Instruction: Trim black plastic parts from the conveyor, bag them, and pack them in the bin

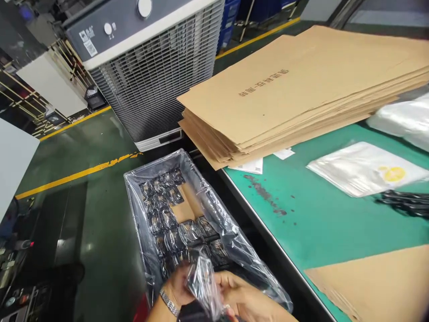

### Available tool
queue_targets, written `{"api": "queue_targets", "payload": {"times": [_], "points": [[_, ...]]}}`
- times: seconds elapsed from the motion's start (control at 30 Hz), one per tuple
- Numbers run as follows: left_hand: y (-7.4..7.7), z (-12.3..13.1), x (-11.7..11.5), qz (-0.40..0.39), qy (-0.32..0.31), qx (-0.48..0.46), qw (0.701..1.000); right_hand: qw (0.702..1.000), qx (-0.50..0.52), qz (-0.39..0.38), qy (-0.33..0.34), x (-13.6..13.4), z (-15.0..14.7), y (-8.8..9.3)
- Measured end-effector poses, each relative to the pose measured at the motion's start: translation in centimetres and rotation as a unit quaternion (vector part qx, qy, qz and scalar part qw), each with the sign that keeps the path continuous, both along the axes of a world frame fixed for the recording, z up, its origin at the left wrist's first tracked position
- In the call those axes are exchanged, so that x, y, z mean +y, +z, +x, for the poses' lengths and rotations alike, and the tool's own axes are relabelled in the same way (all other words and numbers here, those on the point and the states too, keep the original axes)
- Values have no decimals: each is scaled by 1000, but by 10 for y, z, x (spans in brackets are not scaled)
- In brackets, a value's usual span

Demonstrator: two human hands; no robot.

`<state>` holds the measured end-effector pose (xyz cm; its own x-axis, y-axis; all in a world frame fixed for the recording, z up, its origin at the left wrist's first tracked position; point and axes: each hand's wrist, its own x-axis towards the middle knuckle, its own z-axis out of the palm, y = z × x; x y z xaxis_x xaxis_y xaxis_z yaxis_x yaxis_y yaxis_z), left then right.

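Head view: clear plastic bag held in both hands at the lined bin

The clear plastic bag (202,281) is located between the hands, above the near end of the plastic-lined bin (157,166). The left hand (179,285), fitted with a metal-link wristband (168,302), is partly curled and grips the bag from one side; motion blur obscures its fingers. The right hand (235,291) is bent inward, its thumb and fingers closed on the opposite side. A black object (191,314) shows below the bag, cut off by the lower picture edge.

The bin contains rows of bagged black parts (171,240) and brown cardboard (183,211). Beside the bin, the green bench (321,223) carries a stack of cardboard sheets (284,98) and flat plastic bags (351,170).
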<state>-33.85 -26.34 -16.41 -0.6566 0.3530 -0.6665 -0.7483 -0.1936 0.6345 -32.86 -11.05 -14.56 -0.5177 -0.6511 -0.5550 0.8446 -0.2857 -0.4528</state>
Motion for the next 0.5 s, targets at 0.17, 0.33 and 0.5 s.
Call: {"api": "queue_targets", "payload": {"times": [0.17, 0.33, 0.5], "points": [[-18, -15, -11, -3, 29, -98, 995, 988, -51, 78, -127, -8, -27, -29], [-60, -32, -15, -183, 208, -10, 961, 922, 131, 329, -159, -12, -51, -61], [-94, -53, -9, -231, 270, 27, 934, 774, 393, 490, -84, -43, -61, -100]]}}
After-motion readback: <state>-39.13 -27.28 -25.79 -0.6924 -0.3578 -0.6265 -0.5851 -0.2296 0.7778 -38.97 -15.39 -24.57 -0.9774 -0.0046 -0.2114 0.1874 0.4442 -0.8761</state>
